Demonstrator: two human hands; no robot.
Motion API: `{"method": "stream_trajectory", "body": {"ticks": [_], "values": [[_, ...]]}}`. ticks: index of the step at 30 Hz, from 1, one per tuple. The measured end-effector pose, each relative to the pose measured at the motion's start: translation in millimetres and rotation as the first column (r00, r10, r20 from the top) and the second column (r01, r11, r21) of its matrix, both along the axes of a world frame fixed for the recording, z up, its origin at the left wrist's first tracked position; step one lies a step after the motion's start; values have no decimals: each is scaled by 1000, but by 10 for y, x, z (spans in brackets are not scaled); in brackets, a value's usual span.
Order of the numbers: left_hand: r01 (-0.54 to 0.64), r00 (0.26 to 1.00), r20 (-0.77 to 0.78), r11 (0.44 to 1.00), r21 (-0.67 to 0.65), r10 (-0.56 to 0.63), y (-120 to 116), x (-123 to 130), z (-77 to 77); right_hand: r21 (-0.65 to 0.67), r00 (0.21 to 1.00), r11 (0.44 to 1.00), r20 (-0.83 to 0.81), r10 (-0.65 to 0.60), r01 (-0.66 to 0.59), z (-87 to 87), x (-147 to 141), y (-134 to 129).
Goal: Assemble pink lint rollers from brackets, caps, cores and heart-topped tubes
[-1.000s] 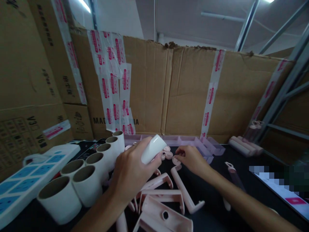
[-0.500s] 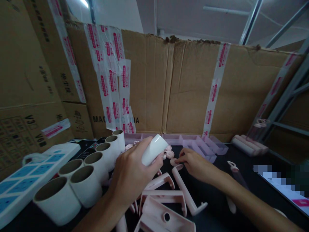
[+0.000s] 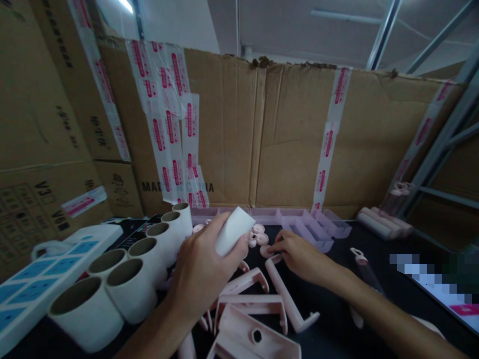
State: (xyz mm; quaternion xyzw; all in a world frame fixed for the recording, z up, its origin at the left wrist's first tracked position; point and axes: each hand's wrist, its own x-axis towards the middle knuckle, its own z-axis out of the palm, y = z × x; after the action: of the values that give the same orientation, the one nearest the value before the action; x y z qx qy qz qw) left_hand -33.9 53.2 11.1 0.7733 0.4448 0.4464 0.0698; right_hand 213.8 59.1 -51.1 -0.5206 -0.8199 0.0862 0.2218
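Observation:
My left hand (image 3: 204, 259) is wrapped round a white tube (image 3: 235, 232), which tilts up to the right above the dark table. Fingers of my right hand (image 3: 295, 252) are pinched at a small round pink cap (image 3: 266, 251), which lies on the table. More pink round pieces (image 3: 261, 239) sit just behind that cap. Below the hands lie a long pink arm-like part (image 3: 286, 294), a pink bracket (image 3: 250, 300) and a pink part with a round hole (image 3: 243, 331).
Several upright white cups (image 3: 88, 311) line the left, beside a power strip (image 3: 48, 269). Lilac trays (image 3: 307, 227) run along the cardboard wall (image 3: 292, 139). Pink cylinders (image 3: 379, 224) and a device with a lit screen (image 3: 441, 294) are at the right.
The white tube in my left hand has turned slightly. My right hand stays at the pink cap. The whole view has shifted a little.

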Motion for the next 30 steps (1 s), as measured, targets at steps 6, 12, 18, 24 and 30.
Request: {"method": "stream_trajectory", "body": {"ticks": [6, 12, 18, 24, 30], "values": [[163, 954, 282, 966, -202, -102, -31, -12, 74, 17, 981, 1000, -192, 22, -19, 38, 5, 2], [586, 502, 856, 777, -230, -124, -73, 41, 94, 55, 812, 992, -570, 125, -114, 334, -325, -234], [729, 290, 951, 669, -144, -111, -105, 139, 51, 50, 398, 937, -897, 194, -346, 371, -712, -456], [774, 227, 972, 617, -146, -54, -133, 161, 4, 64, 296, 952, -942, 157, -300, 292, -682, -425], [779, 277, 956, 604, -166, -95, -155, 176, -39, 72, 262, 951, -953, 155, -301, 261, -683, -440]]}}
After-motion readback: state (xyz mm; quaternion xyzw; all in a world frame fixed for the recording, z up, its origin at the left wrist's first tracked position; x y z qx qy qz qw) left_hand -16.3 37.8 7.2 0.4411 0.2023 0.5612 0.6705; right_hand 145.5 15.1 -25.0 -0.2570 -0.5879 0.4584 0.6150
